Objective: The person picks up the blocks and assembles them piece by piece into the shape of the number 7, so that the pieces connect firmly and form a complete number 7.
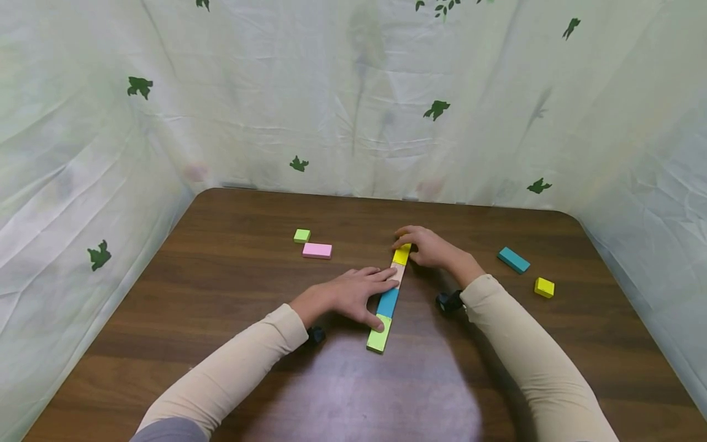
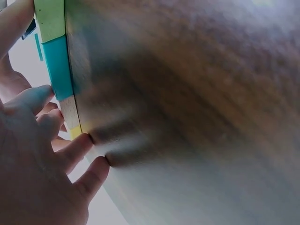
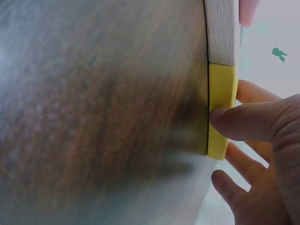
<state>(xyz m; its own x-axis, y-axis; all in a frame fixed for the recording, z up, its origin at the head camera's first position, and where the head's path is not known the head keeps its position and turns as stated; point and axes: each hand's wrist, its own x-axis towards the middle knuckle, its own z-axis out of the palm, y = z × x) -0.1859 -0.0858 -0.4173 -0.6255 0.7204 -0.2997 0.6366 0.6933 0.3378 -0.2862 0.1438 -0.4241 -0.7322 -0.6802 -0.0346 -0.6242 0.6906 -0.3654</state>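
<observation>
A straight row of flat blocks runs away from me in the head view: a light green block (image 1: 378,341) nearest, then a blue block (image 1: 388,303), a pale wooden block (image 1: 397,271) and a yellow block (image 1: 402,254) at the far end. Spread over the row from its left side is my left hand (image 1: 350,294), fingers fairly straight, thumb on the green block and fingertips at the pale one. My right hand (image 1: 433,248) pinches the yellow block, its thumb (image 3: 229,123) against the side and fingers opposite. The yellow block's end meets the pale block in the right wrist view.
Left of the row lie a small green block (image 1: 302,236) and a pink block (image 1: 317,250). To the right are a blue block (image 1: 513,260) and a small yellow block (image 1: 544,287). A pale curtain (image 1: 342,110) hangs behind the brown table (image 1: 232,270).
</observation>
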